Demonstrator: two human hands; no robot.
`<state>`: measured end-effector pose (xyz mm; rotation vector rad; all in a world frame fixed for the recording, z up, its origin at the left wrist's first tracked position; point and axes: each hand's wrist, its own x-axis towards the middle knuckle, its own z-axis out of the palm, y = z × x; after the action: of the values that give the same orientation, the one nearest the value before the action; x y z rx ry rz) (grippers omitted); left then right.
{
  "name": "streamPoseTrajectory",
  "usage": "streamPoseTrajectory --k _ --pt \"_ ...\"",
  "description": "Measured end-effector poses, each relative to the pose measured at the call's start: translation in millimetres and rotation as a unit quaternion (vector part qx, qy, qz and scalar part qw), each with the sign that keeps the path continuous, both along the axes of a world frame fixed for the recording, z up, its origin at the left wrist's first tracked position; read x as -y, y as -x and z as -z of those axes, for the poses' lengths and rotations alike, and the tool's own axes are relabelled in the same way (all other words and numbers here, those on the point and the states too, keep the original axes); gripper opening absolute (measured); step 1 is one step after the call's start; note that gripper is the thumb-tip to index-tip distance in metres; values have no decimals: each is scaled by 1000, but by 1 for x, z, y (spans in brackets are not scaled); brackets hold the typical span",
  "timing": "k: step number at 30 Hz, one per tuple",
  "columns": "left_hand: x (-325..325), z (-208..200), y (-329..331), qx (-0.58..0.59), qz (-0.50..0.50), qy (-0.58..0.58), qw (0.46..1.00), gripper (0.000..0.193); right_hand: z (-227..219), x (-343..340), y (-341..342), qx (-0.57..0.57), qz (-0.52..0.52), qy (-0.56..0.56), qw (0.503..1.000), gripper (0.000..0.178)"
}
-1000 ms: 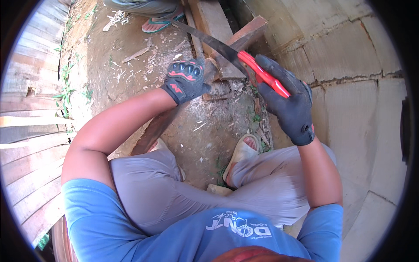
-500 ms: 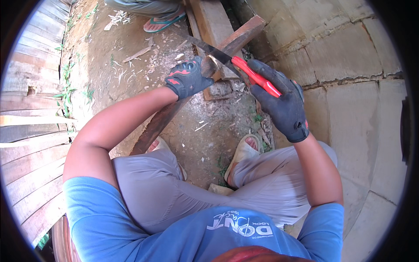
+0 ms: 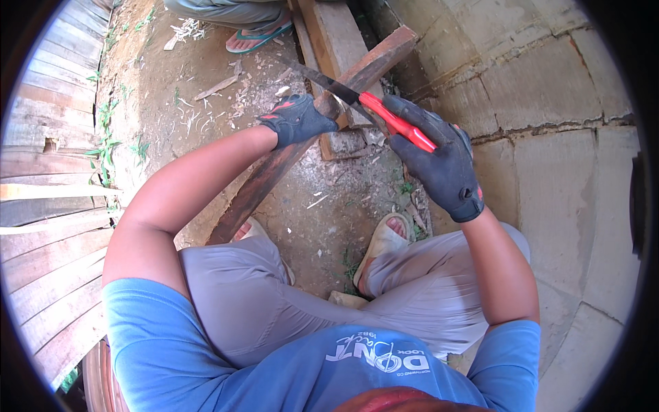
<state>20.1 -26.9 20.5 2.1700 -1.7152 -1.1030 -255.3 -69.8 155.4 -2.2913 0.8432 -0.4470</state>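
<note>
My right hand point(image 3: 439, 161), in a black and red work glove, is closed around the red handle point(image 3: 398, 122) of a handsaw. Its dark blade point(image 3: 321, 80) points away to the upper left and lies across a wooden plank point(image 3: 264, 182). My left hand point(image 3: 296, 118), gloved the same way, is closed on that plank just left of the blade. The plank slants from beside my left foot to the far right, resting across a thick timber point(image 3: 340, 41). The left fingertips are partly hidden by the plank and the glove.
Another person's sandalled foot point(image 3: 259, 40) is at the far side, left of the timber. Wood shavings point(image 3: 189, 31) and offcuts are scattered on the dirt ground. A block wall point(image 3: 556, 178) stands at the right, a board fence point(image 3: 55, 165) at the left.
The right hand and the saw have shifted slightly to the left along the blade's line. My left wrist has turned a little while its grip stays on the plank.
</note>
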Motion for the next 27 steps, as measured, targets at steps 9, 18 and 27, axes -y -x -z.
streamPoseTrajectory --k 9,18,27 --pt "-1 5 -4 3 4 10 1000 71 -46 -17 25 -54 7 -13 998 49" --pt "0 5 -3 -8 17 22 1000 68 -38 -25 32 -24 34 -62 997 53" --pt "9 44 -7 30 72 82 994 63 -21 -51 35 -15 -71 76 994 48"
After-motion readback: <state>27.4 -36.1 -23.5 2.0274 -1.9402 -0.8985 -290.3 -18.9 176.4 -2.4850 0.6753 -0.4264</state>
